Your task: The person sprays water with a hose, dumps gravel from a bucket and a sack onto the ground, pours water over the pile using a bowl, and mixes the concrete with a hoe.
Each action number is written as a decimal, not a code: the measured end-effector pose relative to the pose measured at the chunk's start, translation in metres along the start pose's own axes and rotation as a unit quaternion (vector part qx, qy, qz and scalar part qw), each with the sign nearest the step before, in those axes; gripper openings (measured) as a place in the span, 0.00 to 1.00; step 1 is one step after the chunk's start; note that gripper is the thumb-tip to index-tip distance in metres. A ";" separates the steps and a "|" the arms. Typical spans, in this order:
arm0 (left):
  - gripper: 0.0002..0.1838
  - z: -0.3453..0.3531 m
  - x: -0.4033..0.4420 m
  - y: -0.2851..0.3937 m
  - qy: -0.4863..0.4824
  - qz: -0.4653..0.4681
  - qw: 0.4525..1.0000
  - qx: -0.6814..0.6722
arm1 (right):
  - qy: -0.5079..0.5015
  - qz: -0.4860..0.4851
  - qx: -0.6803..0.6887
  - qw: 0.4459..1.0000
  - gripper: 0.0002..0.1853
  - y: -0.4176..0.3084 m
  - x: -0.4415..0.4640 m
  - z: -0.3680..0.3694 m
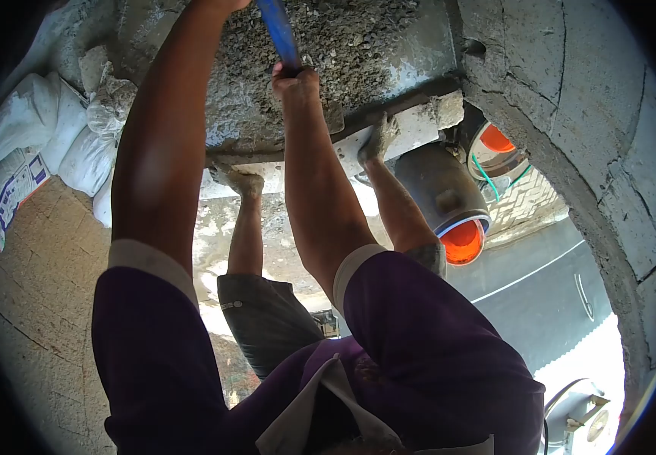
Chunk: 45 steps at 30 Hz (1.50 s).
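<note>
My right hand (297,82) is closed around the lower visible end of a blue pole-like handle (278,34). The tool's working end does not show, so its kind is unclear. At the top edge, only part of my left hand (225,4) is in view, close to the handle; its fingers are cut off by the frame. Beneath and beyond my hands lies a heap of wet grey gravel mix (350,49). My bare, muddy feet (240,180) rest on a pale ledge (328,155) along the gravel's near side.
White sacks (62,129) and a printed bag (13,189) lie at the left. Right of my feet is a dark bucket (438,182) with an orange inside, near another orange-coloured container (497,139) and a green cord (486,178). A curved concrete edge (571,189) borders the right side.
</note>
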<state>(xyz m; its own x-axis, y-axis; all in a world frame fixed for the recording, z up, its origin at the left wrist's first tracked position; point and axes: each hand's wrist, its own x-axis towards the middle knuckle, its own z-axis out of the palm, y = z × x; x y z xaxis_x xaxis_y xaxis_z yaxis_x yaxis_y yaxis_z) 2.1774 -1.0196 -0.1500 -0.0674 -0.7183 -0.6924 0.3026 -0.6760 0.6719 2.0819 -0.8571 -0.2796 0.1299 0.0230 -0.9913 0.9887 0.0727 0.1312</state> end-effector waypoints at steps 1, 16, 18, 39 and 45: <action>0.04 -0.016 -0.019 0.000 0.006 0.058 0.998 -0.020 | -0.011 -0.008 -0.018 1.000 0.18 0.004 0.001 -0.003; 0.10 -0.279 -0.210 0.091 0.221 0.216 0.942 -0.132 | -0.099 0.007 -0.205 0.974 0.09 0.151 -0.111 0.024; 0.11 -0.355 -0.233 0.093 0.238 0.213 0.934 -0.157 | -0.138 0.020 -0.230 0.963 0.10 0.180 -0.127 0.020; 0.06 -0.046 -0.194 -0.283 0.215 0.017 0.777 -0.591 | 0.056 -0.366 -0.315 0.874 0.05 -0.238 0.009 -0.009; 0.06 -0.083 -0.141 -0.183 0.235 0.087 0.886 -0.390 | 0.038 -0.260 -0.419 0.869 0.13 -0.213 0.090 -0.042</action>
<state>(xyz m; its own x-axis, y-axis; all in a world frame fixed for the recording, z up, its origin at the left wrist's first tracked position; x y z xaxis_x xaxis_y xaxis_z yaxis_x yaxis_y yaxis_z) 2.2108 -0.7806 -0.1975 0.3926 -0.5295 -0.7520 0.8471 -0.1102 0.5199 1.8802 -0.8290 -0.3960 -0.3549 -0.1667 -0.9199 0.5054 0.7936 -0.3388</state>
